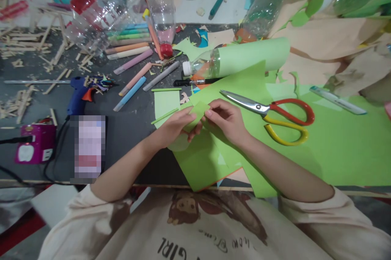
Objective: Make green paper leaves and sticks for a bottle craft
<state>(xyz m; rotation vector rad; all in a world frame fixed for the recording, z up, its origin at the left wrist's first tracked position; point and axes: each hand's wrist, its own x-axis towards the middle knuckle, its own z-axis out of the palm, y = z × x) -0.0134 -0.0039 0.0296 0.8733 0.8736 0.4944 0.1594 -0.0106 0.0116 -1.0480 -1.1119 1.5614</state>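
A small bright green paper piece (pixel 199 112) is held between my two hands above the table. My left hand (pixel 177 126) is closed on its left side, thumb on top. My right hand (pixel 224 118) pinches its right edge between thumb and fingers. Under both hands lie large green paper sheets (pixel 293 162). Left of them is a pale green paper piece (pixel 166 101) with thin green rolled strips (pixel 165 116) near its edges. Scissors (pixel 259 107) with red and yellow handles rest open to the right of my right hand.
A bottle wrapped in pale green paper (pixel 253 57) lies beyond the hands, near a black pen (pixel 195 82). Leftward are chalk-like coloured sticks (pixel 131 93), a blue glue gun (pixel 76 96), a phone (pixel 88 146) and a purple box (pixel 36 144). Plastic bottles (pixel 160 3) stand behind.
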